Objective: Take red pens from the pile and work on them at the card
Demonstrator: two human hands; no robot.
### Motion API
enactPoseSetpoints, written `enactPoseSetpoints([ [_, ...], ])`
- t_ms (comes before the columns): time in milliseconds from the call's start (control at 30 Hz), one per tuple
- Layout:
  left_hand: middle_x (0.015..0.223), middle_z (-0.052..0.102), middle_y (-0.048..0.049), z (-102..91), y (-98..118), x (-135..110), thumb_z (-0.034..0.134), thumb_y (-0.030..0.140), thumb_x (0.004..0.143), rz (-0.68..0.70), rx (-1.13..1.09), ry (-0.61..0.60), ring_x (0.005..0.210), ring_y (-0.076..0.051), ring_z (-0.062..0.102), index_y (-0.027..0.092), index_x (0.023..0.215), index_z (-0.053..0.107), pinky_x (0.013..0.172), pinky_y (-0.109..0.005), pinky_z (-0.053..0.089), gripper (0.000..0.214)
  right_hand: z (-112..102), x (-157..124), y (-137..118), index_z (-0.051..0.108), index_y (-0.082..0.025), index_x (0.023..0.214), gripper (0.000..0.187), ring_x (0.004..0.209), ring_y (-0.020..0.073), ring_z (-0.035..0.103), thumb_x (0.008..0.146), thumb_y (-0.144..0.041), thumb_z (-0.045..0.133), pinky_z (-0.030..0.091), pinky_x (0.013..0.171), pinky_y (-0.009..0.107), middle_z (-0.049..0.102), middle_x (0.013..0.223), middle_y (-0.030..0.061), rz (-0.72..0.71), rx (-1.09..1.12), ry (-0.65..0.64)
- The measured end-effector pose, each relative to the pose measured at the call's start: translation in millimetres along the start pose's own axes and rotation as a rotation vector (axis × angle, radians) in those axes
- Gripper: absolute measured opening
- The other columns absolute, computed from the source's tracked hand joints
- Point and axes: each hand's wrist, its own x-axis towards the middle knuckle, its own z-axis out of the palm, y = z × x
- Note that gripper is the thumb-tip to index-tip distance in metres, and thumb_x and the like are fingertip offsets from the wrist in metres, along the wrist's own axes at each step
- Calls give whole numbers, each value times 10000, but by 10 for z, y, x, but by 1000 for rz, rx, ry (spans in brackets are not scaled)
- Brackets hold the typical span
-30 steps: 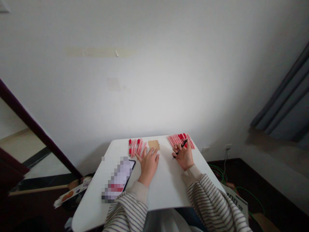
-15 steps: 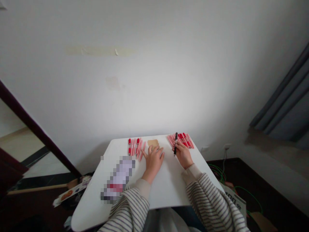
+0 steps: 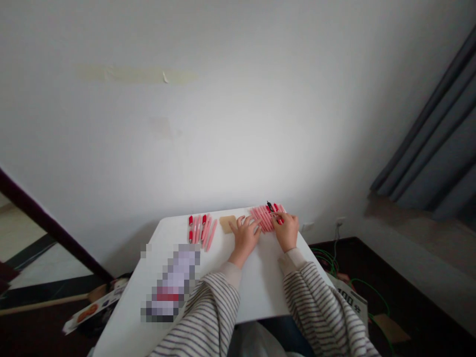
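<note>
Grip: right hand point(image 3: 287, 231) closed on a black pen point(image 3: 268, 205) over the pink pens point(image 3: 260, 219).
Left hand point(image 3: 245, 237) open, flat beside them, likely steadying the row.

Near tabletop point(image 3: 260, 290) lies open; pen rows point(image 3: 203, 229) and wall point(image 3: 238, 124) crowd far edge.

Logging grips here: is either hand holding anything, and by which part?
The right hand grips a black pen, seemingly mid-barrel; only one end shows. The left hand holds nothing, fingertips resting on the pink pens.
</note>
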Motion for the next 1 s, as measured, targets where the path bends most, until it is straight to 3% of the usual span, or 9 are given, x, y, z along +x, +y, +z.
enactPoseSetpoints([
  [200, 1372, 556, -2, 176, 143, 197, 447, 436, 906, 20, 41, 4, 1286, -298, 384, 428, 1178, 634, 1093, -698, 169, 330, 11, 99, 144, 732, -228, 878, 227, 937, 282, 438, 819, -395, 592, 303, 850, 433, 678, 861, 115, 34, -124, 44],
  [433, 1404, 524, -5, 290, 169, 273, 450, 425, 903, 31, 29, 0, 1306, -309, 372, 432, 1169, 642, 1097, -719, 134, 328, 91, 171, 202, 735, -244, 864, 208, 937, 283, 443, 838, -395, 594, 297, 845, 432, 669, 859, 119, -1, -176, 28],
  [833, 1372, 553, -15, 234, 157, 242, 425, 429, 913, -8, 21, 19, 1287, -305, 382, 401, 1161, 653, 1100, -692, 141, 337, 114, 172, 175, 719, -230, 956, 197, 989, 306, 448, 845, -318, 581, 311, 864, 457, 650, 935, 125, 0, -228, -9],
  [1000, 1291, 607, -43, 110, 10, 159, 460, 370, 901, -53, 60, 54, 1248, -299, 410, 347, 1164, 653, 1095, -669, 157, 326, 109, 111, 52, 712, -227, 1003, 211, 1045, 299, 436, 872, -259, 550, 319, 911, 462, 637, 1024, 118, -116, -204, -51],
])
